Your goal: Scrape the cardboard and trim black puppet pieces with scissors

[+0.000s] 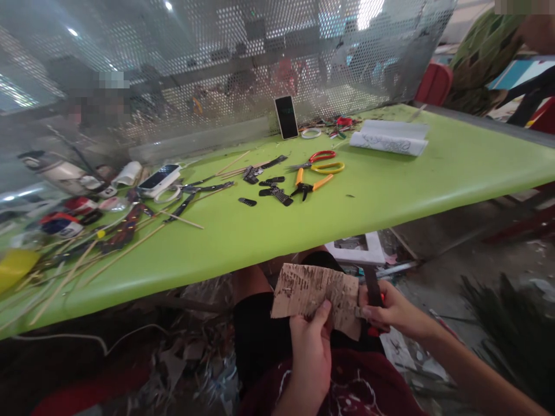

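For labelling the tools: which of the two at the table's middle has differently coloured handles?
The red-and-yellow-handled scissors; the pliers beside them are orange-handled on both sides.

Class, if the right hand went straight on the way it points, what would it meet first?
Most likely the brown cardboard held by the left hand; its edge lies just ahead of the right hand, though contact is unclear.
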{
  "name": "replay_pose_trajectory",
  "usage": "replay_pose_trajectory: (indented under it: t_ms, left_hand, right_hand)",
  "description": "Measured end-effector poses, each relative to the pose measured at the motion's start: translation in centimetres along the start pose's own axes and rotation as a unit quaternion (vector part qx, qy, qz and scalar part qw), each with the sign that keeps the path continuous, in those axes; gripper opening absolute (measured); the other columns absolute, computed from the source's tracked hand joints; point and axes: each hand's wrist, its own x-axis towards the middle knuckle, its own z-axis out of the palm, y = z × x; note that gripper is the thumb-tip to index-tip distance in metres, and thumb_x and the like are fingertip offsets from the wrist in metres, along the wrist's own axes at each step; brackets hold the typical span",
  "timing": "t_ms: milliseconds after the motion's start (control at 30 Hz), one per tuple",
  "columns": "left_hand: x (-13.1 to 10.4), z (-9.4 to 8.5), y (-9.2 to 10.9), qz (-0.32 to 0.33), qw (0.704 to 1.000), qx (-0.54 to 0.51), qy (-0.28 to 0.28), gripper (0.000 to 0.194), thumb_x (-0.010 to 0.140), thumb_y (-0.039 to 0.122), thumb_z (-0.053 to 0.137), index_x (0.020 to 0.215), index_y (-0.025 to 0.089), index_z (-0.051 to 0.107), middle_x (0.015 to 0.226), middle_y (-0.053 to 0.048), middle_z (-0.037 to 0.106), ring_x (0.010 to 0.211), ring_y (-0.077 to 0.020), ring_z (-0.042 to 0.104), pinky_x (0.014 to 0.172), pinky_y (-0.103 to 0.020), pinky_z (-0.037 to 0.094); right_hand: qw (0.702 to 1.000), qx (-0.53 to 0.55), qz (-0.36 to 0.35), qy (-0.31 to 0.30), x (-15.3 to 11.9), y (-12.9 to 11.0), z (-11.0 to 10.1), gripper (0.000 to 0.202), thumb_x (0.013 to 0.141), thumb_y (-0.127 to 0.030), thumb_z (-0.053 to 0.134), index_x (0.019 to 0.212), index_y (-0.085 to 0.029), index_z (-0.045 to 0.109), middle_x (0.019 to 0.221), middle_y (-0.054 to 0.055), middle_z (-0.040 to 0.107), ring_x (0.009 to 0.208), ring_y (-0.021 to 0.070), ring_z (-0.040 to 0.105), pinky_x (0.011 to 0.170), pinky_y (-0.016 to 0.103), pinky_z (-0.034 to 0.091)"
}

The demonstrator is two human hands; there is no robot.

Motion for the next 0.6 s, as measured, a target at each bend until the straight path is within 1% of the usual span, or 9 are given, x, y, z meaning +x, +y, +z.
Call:
replay_pose_trajectory:
  t_ms: [67,167,233,267,300,367,433,500,600]
  left_hand:
    - [0.5,-0.3,0.3,0.013,1.0,0.001,0.018,0.047,0.069,0.011,0.076,0.114,0.014,0.063,0.109,-0.013,0.071,0.103,-0.0274,0.067,0.091,-0.039,0.056]
    - [1.8,-1.4,1.4,0.067,0.994,0.008,0.088,0.04,0.074,0.011,0.072,0.112,0.014,0.064,0.115,-0.014,0.068,0.106,-0.0246,0.066,0.094,-0.035,0.054]
    - [2.5,-2.0,2.3,0.107,0.988,0.021,0.106,0.042,0.075,0.011,0.071,0.115,0.017,0.063,0.123,-0.013,0.065,0.111,-0.024,0.063,0.096,-0.035,0.053]
    - [2.7,-2.3,2.6,0.118,0.987,0.028,0.108,0.043,0.075,0.012,0.071,0.117,0.018,0.062,0.125,-0.012,0.064,0.113,-0.0243,0.063,0.096,-0.035,0.053]
    - [2.8,-2.4,2.8,0.125,0.986,0.035,0.108,0.044,0.075,0.013,0.072,0.118,0.02,0.062,0.126,-0.011,0.063,0.113,-0.0247,0.062,0.096,-0.036,0.053]
    - [2.7,-2.4,2.9,0.133,0.984,0.046,0.11,0.045,0.075,0.015,0.072,0.119,0.022,0.062,0.125,-0.01,0.064,0.113,-0.0255,0.062,0.096,-0.038,0.053]
    - [2.5,-2.2,2.7,0.147,0.981,0.052,0.119,0.047,0.075,0.015,0.072,0.12,0.024,0.061,0.123,-0.009,0.065,0.113,-0.0261,0.062,0.097,-0.039,0.052]
    - [2.3,-1.9,2.4,0.153,0.978,0.058,0.127,0.048,0.074,0.014,0.072,0.12,0.024,0.061,0.124,-0.009,0.064,0.114,-0.026,0.062,0.098,-0.038,0.052]
    - [2.0,-1.5,1.9,0.149,0.98,0.058,0.115,0.046,0.075,0.015,0.072,0.12,0.022,0.06,0.127,-0.01,0.063,0.116,-0.025,0.06,0.098,-0.036,0.052]
  right_hand:
    - [1.0,0.013,0.0,-0.005,-0.6,-0.3,-0.4,0.045,0.068,-0.056,0.069,0.059,-0.019,0.045,0.041,-0.008,0.038,0.035,0.0048,0.03,0.036,0.019,0.024]
    - [0.999,0.03,-0.009,0.016,-1.6,-0.6,-2.0,0.055,0.06,-0.068,0.067,0.055,-0.022,0.037,0.042,-0.009,0.032,0.033,0.0051,0.026,0.035,0.021,0.021]
    - [0.998,-0.009,-0.009,0.064,-2.0,-0.5,-3.9,0.054,0.064,-0.068,0.062,0.055,-0.023,0.034,0.042,-0.008,0.031,0.034,0.0067,0.027,0.036,0.023,0.023]
    - [0.993,-0.068,-0.001,0.1,-2.1,-0.4,-4.9,0.05,0.069,-0.064,0.06,0.055,-0.023,0.035,0.041,-0.007,0.032,0.036,0.008,0.029,0.038,0.024,0.026]
    - [0.978,-0.153,0.014,0.14,-2.1,-0.2,-6.0,0.044,0.073,-0.056,0.059,0.055,-0.023,0.037,0.041,-0.006,0.034,0.037,0.0092,0.031,0.04,0.025,0.027]
    - [0.917,-0.336,0.035,0.213,-1.8,0.3,-7.8,0.032,0.07,-0.041,0.062,0.053,-0.022,0.043,0.044,-0.003,0.041,0.042,0.0115,0.037,0.045,0.026,0.03]
    - [0.877,-0.413,0.037,0.244,-1.3,0.7,-8.7,0.02,0.065,-0.031,0.063,0.055,-0.021,0.051,0.047,0.0,0.047,0.046,0.0138,0.042,0.049,0.028,0.032]
    - [0.879,-0.415,0.025,0.234,-0.9,0.7,-8.0,0.013,0.068,-0.03,0.061,0.061,-0.019,0.056,0.053,0.002,0.054,0.052,0.0161,0.048,0.053,0.028,0.036]
    - [0.916,-0.36,-0.016,0.175,-0.2,-0.3,-4.2,0.019,0.082,-0.035,0.053,0.084,-0.018,0.06,0.076,0.005,0.063,0.067,0.0174,0.056,0.06,0.028,0.043]
